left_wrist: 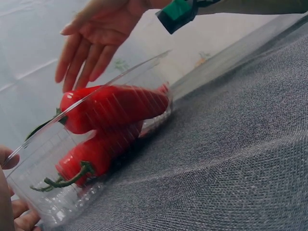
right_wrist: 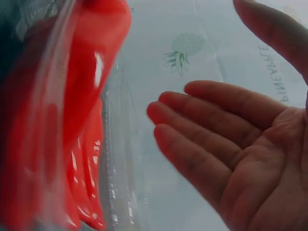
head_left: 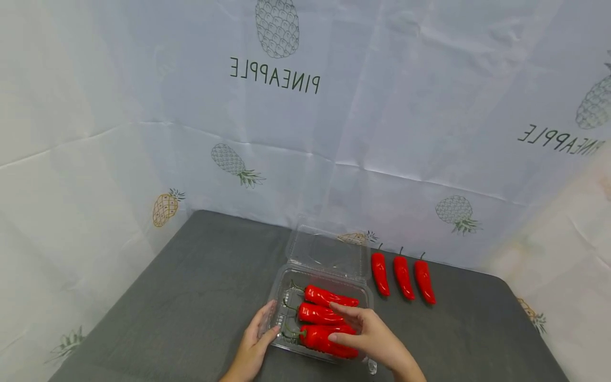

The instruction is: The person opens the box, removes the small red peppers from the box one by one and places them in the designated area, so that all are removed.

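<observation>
A clear plastic clamshell container [head_left: 295,276] sits on the table with red chili peppers [head_left: 319,314] lying side by side in it, green stems to the left. The left wrist view shows one pepper [left_wrist: 113,108] resting on top of others. My left hand [head_left: 252,342] grips the container's left side, thumb at the rim and fingers outside the wall. Over the right ends of the peppers is my right hand [head_left: 372,334], fingers extended and thumb spread. Its palm [right_wrist: 269,168] is bare in the right wrist view, and the fingers hold nothing.
The container's transparent lid [head_left: 329,249] is folded back toward the curtain. Three more red peppers [head_left: 403,277] lie in a row right of it, stems pointing away. A grey cloth covers the table [head_left: 181,297]. Behind hangs a white curtain [head_left: 382,106] with pineapple prints.
</observation>
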Action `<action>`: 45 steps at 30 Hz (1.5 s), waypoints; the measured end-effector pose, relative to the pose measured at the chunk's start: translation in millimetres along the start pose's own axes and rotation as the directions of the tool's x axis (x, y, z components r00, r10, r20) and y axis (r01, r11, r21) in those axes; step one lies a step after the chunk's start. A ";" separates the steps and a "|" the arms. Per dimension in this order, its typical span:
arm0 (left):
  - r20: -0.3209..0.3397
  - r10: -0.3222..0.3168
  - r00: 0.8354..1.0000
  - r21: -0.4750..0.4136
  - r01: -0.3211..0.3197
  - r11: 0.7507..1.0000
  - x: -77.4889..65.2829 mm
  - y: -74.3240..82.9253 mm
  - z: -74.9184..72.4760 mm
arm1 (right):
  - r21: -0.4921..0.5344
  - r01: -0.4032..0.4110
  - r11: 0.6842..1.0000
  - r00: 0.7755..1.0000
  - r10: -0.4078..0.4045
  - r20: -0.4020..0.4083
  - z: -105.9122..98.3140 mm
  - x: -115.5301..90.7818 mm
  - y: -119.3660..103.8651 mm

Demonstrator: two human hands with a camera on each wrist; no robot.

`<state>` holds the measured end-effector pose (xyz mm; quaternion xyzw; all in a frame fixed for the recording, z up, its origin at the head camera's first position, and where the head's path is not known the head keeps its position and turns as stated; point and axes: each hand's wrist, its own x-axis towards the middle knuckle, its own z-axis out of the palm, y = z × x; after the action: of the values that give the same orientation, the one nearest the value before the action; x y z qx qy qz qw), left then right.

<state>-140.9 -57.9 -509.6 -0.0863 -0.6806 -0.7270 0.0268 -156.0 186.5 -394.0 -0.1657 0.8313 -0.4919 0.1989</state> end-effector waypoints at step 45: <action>0.018 -0.049 0.999 0.012 0.049 0.999 -1.1 1.2 -1.3 | -0.250 -0.028 0.968 1.000 0.026 -0.014 22.6 11.2 24.3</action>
<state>-139.8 -59.4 -508.7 -0.0761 -0.6868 -0.7228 0.0033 -156.5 175.3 -427.2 -0.1756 0.8899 -0.3811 0.1787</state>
